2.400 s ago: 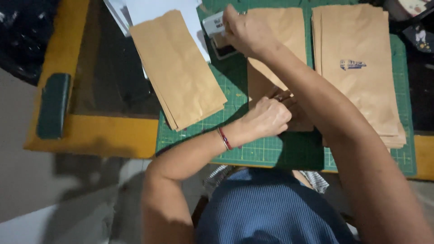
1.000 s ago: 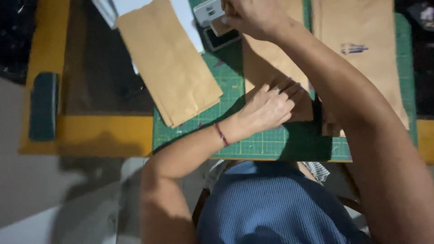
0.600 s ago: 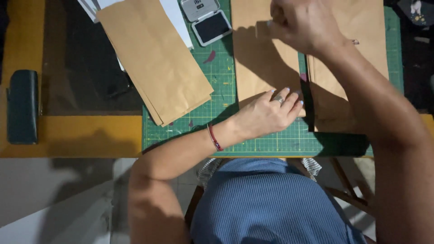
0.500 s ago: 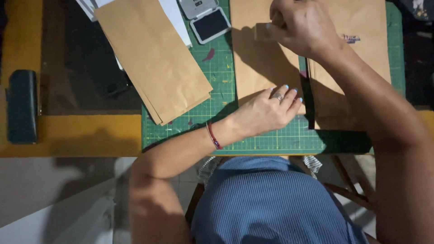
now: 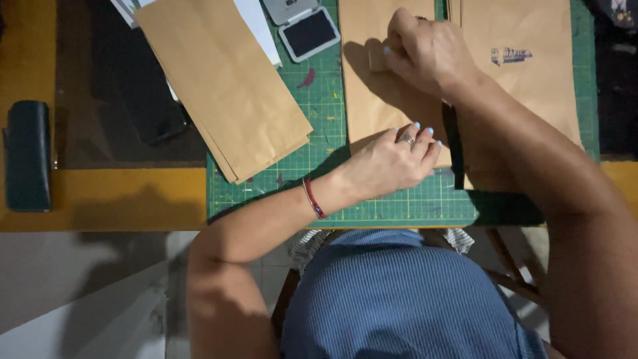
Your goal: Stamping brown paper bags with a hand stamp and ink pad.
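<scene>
Stamp (image 5: 377,58): mostly hidden inside my right hand (image 5: 428,56). Ink pad lid (image 5: 287,8): cut off at far edge.

Dark case (image 5: 26,156), loose bag stack (image 5: 226,83)

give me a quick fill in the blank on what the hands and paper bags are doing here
1. The left hand presses flat on the lower end of a ____ paper bag.
2. The right hand holds a small stamp block against that ____.
3. The open ink pad lies on the ____ cutting mat.
4. A red band circles the ____ wrist.

Missing words: brown; bag; green; left
</scene>
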